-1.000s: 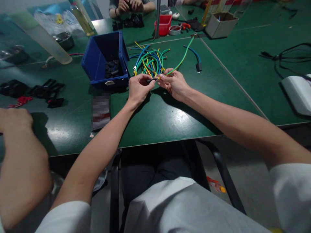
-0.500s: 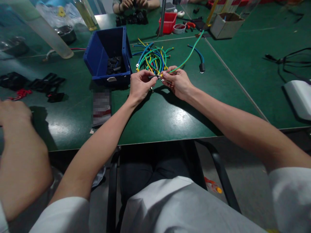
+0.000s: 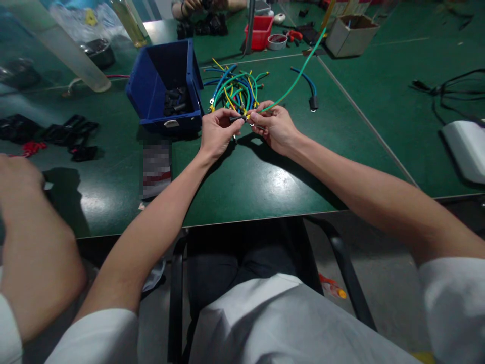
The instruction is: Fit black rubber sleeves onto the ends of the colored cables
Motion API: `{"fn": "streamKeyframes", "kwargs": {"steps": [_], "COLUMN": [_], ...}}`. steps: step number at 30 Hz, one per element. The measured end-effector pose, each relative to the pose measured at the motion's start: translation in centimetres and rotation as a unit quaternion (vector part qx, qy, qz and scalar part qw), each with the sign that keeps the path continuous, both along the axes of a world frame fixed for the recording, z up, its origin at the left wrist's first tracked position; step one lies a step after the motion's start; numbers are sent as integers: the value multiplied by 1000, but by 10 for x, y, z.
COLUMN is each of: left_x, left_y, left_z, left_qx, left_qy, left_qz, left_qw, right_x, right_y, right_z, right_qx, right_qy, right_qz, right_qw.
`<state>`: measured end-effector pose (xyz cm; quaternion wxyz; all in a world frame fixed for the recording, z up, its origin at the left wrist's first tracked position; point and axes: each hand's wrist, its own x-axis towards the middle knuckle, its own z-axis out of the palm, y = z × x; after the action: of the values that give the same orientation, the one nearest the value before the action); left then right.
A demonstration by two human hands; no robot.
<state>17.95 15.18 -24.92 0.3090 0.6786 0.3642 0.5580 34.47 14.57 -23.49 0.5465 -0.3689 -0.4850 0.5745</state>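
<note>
My left hand (image 3: 217,130) pinches a small black sleeve (image 3: 237,120) between thumb and fingertips. In my right hand (image 3: 276,126) is the yellow end of a green wire (image 3: 299,76), which arcs up to the right. The sleeve and the wire end meet between my fingertips; whether one is inside the other is too small to tell. Just behind my hands lies a pile of green, blue and yellow wires (image 3: 237,86) with ring terminals. A blue wire (image 3: 308,81) with a black sleeve on its end rests apart to the right.
A blue bin (image 3: 146,96) holding black sleeves stands left of the pile. A co-worker's arm (image 3: 38,242) rests at the far left, near black parts (image 3: 68,132). Behind are a red box (image 3: 261,33), a cardboard box (image 3: 350,38) and another person's hands. A white device (image 3: 464,149) sits right.
The black sleeve and the yellow wire end are closer together at my fingertips. The green wire's free end has swung up and to the right. The camera view has shifted slightly.
</note>
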Motion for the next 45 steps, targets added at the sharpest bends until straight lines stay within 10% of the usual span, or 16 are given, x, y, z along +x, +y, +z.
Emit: {"fn": "streamKeyframes", "kwargs": {"steps": [45], "left_x": [0], "left_y": [-3], "left_z": [2], "left_qx": [-5], "left_qy": [3], "left_qz": [-3], "left_qw": [1000], "right_x": [-2], "right_y": [-5], "right_z": [4], "right_qx": [-40], "right_qy": [53], "right_qz": [32], "right_qw": [997]}}
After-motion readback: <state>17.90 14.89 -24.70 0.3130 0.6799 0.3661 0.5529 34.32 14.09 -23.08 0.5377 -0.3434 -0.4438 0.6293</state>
